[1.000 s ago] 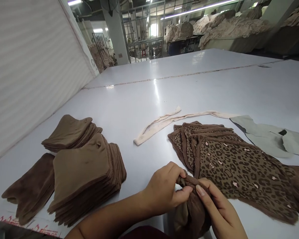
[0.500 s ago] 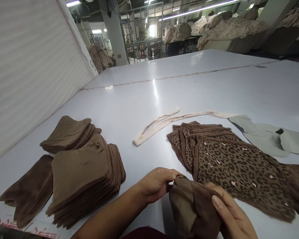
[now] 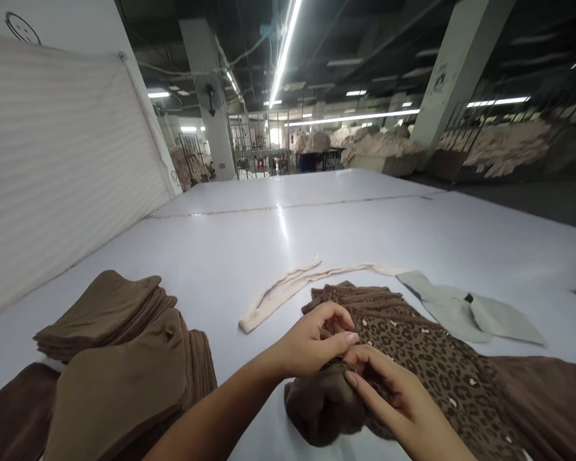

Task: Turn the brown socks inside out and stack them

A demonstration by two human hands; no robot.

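My left hand (image 3: 312,342) and my right hand (image 3: 396,394) meet in front of me, both pinching the upper edge of a brown cloth piece (image 3: 319,403). The cloth hangs bunched and folded beneath my fingers, above the table. Just behind and to the right of my hands lies a fanned stack of leopard-print cloth pieces (image 3: 413,339) with brown edges and small pink figures. My fingertips partly cover the edge they grip.
Stacks of folded brown cloth pieces (image 3: 120,390) lie on the left. A pale fabric strip (image 3: 273,301) and grey-green scraps (image 3: 502,320) lie beyond the leopard-print stack. More brown cloth (image 3: 552,397) is at right. A white sheet (image 3: 67,166) hangs along the table's left side.
My view has tilted up. My hands have drawn close together at the cloth's upper edge, and the cloth has turned and bunched.
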